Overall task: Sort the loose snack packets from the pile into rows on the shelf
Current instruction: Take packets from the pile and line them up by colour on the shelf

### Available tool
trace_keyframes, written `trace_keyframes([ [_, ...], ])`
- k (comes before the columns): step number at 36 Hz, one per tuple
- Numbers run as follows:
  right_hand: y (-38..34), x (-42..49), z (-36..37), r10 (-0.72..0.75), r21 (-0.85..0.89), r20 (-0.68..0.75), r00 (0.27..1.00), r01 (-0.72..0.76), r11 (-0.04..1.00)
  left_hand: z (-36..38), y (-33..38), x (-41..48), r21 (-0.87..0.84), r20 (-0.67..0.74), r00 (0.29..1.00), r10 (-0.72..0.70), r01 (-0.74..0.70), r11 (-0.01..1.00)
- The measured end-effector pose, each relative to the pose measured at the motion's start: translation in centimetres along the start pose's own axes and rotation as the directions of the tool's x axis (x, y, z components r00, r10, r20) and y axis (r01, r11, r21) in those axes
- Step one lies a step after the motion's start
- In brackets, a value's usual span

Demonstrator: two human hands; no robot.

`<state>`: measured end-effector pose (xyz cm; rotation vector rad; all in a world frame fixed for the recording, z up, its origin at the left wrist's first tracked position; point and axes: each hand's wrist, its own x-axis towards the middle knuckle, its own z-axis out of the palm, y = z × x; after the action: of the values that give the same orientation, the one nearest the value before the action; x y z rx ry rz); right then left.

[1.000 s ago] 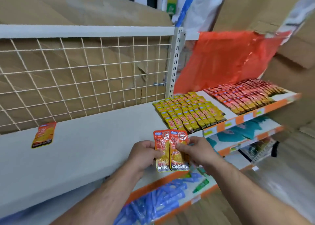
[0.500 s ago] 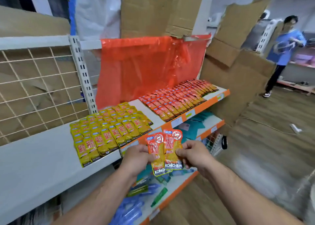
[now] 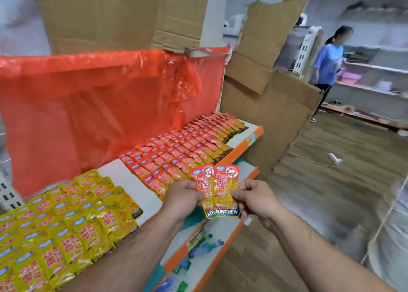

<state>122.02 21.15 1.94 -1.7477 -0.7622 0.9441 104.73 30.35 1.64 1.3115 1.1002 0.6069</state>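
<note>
— Where were the orange packets [image 3: 220, 190]?
— Two of them, upright and overlapping, were held in the air just in front of the shelf [image 3: 254, 137] edge, near the rows of red packets [image 3: 185, 146].
— Held how?
— The left hand [image 3: 182, 197] had its fingers [image 3: 198, 196] clamped on the left packet's edge; the right hand [image 3: 257, 197] pinched the right packet's side.
— And around them?
— Rows of yellow packets [image 3: 66, 225] lay further left on the same shelf. A red plastic sheet [image 3: 88, 106] hung behind, torn cardboard [image 3: 271, 119] stood past the shelf's end, and a person [image 3: 329, 64] in blue stood well apart.
</note>
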Motion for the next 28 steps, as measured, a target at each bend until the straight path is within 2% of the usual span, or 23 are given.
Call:
trace_keyframes([
  [7,-3.1,7.4,-2.0,-0.004,-0.007,-0.076,0.997,0.004,1.000,1.9,3.7,8.7,0.009,0.074,0.997,0.038,-0.039,0.999],
  [15,-3.8,13.3,-4.1,0.015,-0.027,-0.104,0.994,-0.018,0.999,4.4,5.4,14.9,0.057,0.064,0.996,0.066,-0.070,0.996],
  [24,-3.0,22.3,-7.4,0.051,-0.005,0.010,0.999,-0.051,0.999,8.0,6.1,20.9,0.083,-0.051,0.999,0.009,-0.005,0.997],
  [28,-3.2,27.0,-8.6,0.030,-0.019,0.082,0.996,-0.028,0.999,9.8,6.6,23.6,0.124,-0.154,0.988,-0.004,0.024,0.992],
])
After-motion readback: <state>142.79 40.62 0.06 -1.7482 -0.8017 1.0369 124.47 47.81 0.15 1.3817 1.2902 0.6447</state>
